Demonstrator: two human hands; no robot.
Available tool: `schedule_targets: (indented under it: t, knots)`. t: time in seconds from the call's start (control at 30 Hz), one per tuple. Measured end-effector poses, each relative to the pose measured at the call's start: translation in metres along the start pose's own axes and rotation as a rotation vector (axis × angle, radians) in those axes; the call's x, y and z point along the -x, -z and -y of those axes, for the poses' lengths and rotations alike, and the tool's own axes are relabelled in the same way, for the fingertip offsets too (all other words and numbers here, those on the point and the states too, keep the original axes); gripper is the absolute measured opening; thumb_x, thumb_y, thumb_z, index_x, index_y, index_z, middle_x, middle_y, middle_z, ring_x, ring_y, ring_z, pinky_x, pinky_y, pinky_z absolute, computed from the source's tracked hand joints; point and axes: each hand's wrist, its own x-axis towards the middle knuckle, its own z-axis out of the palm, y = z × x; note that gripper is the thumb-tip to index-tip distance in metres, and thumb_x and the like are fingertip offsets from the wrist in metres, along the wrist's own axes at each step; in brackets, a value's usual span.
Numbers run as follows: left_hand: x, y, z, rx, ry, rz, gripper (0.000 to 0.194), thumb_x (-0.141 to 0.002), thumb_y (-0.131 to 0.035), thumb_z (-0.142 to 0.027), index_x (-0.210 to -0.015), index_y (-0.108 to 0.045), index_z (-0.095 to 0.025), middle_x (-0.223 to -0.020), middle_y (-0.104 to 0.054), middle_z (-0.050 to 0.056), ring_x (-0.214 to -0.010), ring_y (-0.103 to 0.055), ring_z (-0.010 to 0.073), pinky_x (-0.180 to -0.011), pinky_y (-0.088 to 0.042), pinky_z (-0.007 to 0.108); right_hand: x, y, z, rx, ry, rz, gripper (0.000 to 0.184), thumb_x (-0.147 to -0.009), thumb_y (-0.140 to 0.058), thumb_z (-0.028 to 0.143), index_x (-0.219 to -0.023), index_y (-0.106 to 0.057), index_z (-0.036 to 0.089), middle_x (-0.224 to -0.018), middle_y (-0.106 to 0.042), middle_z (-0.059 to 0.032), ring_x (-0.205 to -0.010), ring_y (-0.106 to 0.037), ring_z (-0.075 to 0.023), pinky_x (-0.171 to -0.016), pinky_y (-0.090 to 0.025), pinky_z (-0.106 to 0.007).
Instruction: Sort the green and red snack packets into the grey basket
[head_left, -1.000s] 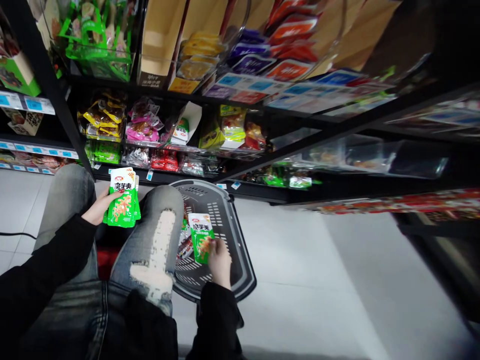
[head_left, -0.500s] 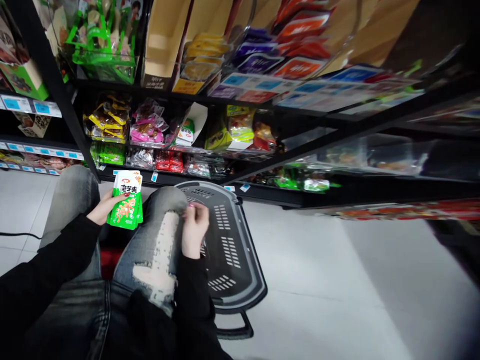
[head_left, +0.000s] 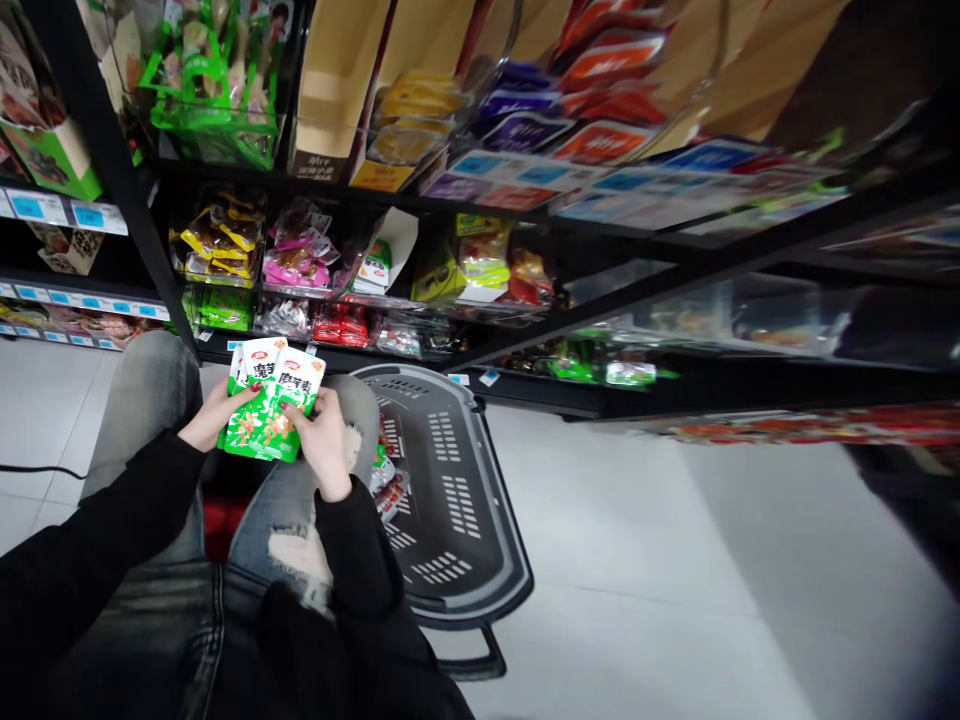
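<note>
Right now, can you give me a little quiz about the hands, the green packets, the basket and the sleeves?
1. True or false: the left hand and the right hand both touch green-and-white packets.
2. Where is the basket?
A. Between the knees
B. Outside the left knee
C. Outside the right knee
3. Fill in the colour: the sleeves are ____.

Key: 1 true; 2 C; 3 black.

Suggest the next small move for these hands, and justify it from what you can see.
Probably, the right hand should slide the rightmost green-and-white packet free: its thumb presses on that packet, while the left hand grips the overlapping packets beside it.
</note>
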Motion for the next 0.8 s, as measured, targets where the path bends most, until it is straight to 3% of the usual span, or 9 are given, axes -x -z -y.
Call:
schedule_targets:
  t: [0.2, 0.33, 0.4, 0.5, 0.57, 0.63, 0.7, 0.8]
  knots:
    - [-0.001, 0.0, -0.001, -0.022, -0.027, 0.035, 0.045, -0.06, -0.076, -0.025, -0.101, -0.06, -0.015, -0.094, -0.072, 0.008, -0.081, -0.068, 0.0234, -0.083, -0.051, 0.04, -0.002, 0.011, 0.004, -0.048, 0.017, -0.124, 0.035, -0.065, -0.061, 0.033, -0.094, -0.047, 0.02, -0.087, -0.063, -0.0033, -0.08, -0.058, -0.0192, -0.074, -0.045, -0.033]
    - [-0.002, 0.004, -0.002, -0.038, -0.035, 0.01, 0.046, -0.06, -0.076, -0.025, -0.101, -0.06, -0.015, -0.093, -0.072, 0.008, -0.083, -0.067, 0.0244, -0.083, -0.05, 0.041, -0.002, 0.03, 0.006, -0.365, 0.018, -0.282, 0.03, -0.068, -0.061, 0.03, -0.094, -0.049, 0.021, -0.086, -0.059, 0.0008, -0.073, -0.055, -0.0127, -0.07, -0.044, -0.026]
    - [-0.001, 0.004, -0.005, -0.028, -0.026, -0.003, 0.042, -0.06, -0.075, -0.024, -0.099, -0.06, -0.015, -0.091, -0.072, 0.007, -0.081, -0.068, 0.0235, -0.081, -0.051, 0.04, 0.001, 0.044, 0.007, -0.626, -0.046, -0.104, 0.025, -0.072, -0.06, 0.029, -0.094, -0.051, 0.022, -0.073, -0.054, 0.0054, -0.053, -0.048, -0.0068, -0.053, -0.041, -0.02]
    - [0.003, 0.0, -0.011, -0.002, 0.0, -0.028, 0.035, -0.063, -0.073, -0.022, -0.095, -0.061, -0.015, -0.085, -0.072, 0.006, -0.075, -0.068, 0.0215, -0.078, -0.053, 0.037, 0.01, 0.061, 0.005, -0.857, -0.136, 0.241, 0.017, -0.078, -0.054, 0.033, -0.09, -0.053, 0.022, -0.053, -0.037, 0.0116, -0.029, -0.017, -0.002, -0.031, -0.02, -0.018]
    - [0.005, -0.003, -0.014, 0.005, 0.02, -0.037, 0.032, -0.064, -0.072, -0.02, -0.093, -0.061, -0.015, -0.083, -0.072, 0.005, -0.073, -0.068, 0.0207, -0.076, -0.053, 0.036, 0.016, 0.064, 0.002, -0.959, -0.141, 0.326, 0.014, -0.08, -0.051, 0.036, -0.083, -0.052, 0.022, -0.046, -0.024, 0.0146, -0.027, 0.001, -0.001, -0.026, -0.008, -0.018]
    - [0.006, -0.005, -0.015, -0.001, 0.027, -0.039, 0.03, -0.064, -0.071, -0.018, -0.092, -0.061, -0.014, -0.083, -0.072, 0.005, -0.072, -0.068, 0.0202, -0.074, -0.054, 0.035, 0.019, 0.064, 0.0, -1.025, -0.12, 0.329, 0.014, -0.081, -0.05, 0.037, -0.078, -0.049, 0.024, -0.045, -0.016, 0.0155, -0.027, 0.009, -0.0008, -0.026, -0.004, -0.018]
    - [0.005, -0.004, -0.014, -0.01, 0.03, -0.026, 0.03, -0.064, -0.071, -0.019, -0.092, -0.061, -0.014, -0.084, -0.072, 0.006, -0.073, -0.068, 0.0204, -0.074, -0.054, 0.034, 0.019, 0.067, 0.0, -0.934, -0.087, 0.237, 0.016, -0.081, -0.049, 0.04, -0.079, -0.049, 0.024, -0.046, -0.018, 0.0148, -0.027, 0.004, -0.0014, -0.027, -0.008, -0.018]
    - [0.003, 0.0, -0.012, -0.021, 0.026, -0.034, 0.032, -0.064, -0.072, -0.02, -0.093, -0.061, -0.014, -0.084, -0.072, 0.006, -0.073, -0.068, 0.0205, -0.074, -0.054, 0.034, 0.016, 0.092, -0.002, -0.58, -0.02, -0.101, 0.021, -0.078, -0.05, 0.044, -0.083, -0.051, 0.023, -0.053, -0.035, 0.0102, -0.032, -0.022, -0.0045, -0.035, -0.024, -0.02]
